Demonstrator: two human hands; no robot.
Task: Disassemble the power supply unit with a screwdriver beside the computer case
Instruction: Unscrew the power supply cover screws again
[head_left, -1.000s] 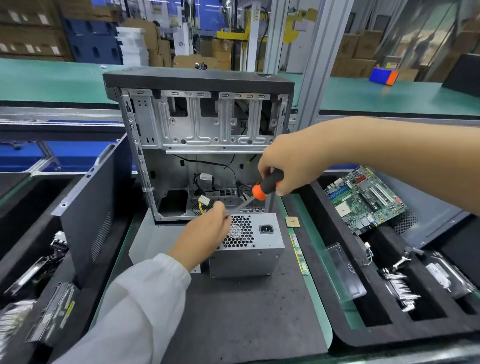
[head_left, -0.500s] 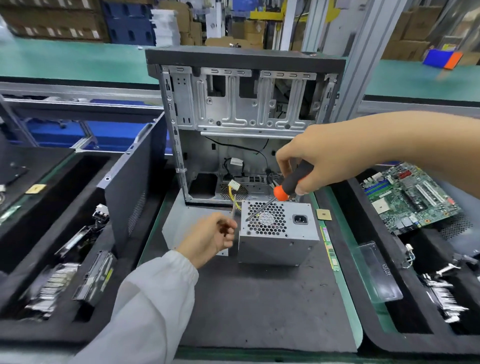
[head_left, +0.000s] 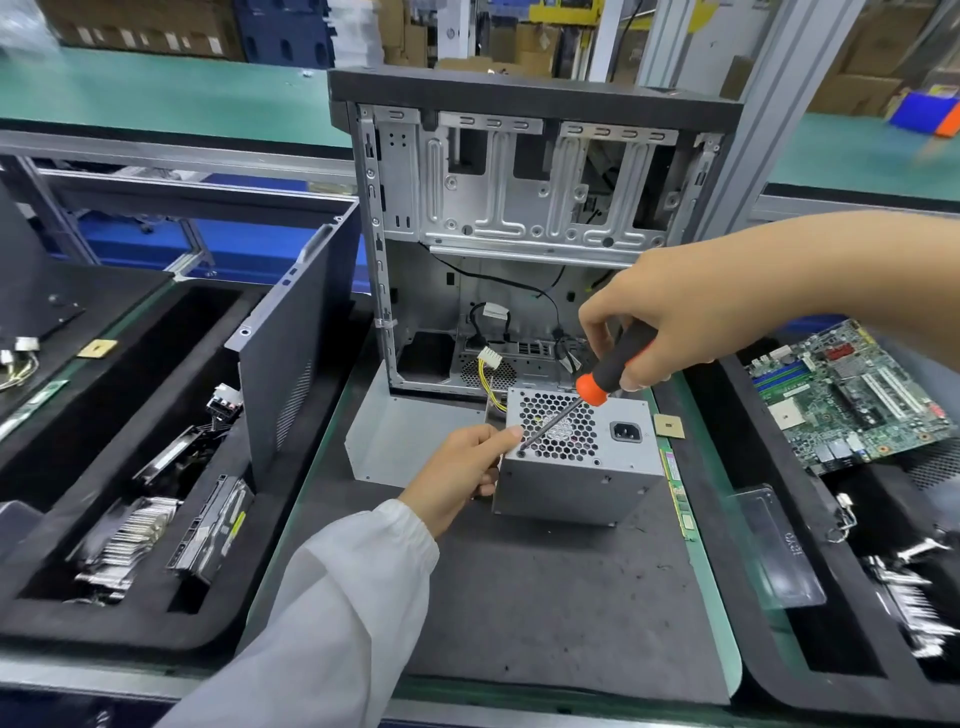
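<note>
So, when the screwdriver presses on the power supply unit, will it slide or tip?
Probably neither: the power supply unit is a squat metal box lying flat on the dark mat, and the left hand touches its corner. It likely feels heavy for its size.

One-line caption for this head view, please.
Right hand angles screwdriver at power supply unit corner; left hand steadies it.

Bright, even light; perhaps blurred, warped edges.

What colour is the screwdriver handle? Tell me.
Black with an orange tip, on the screwdriver, in the head view.
</note>
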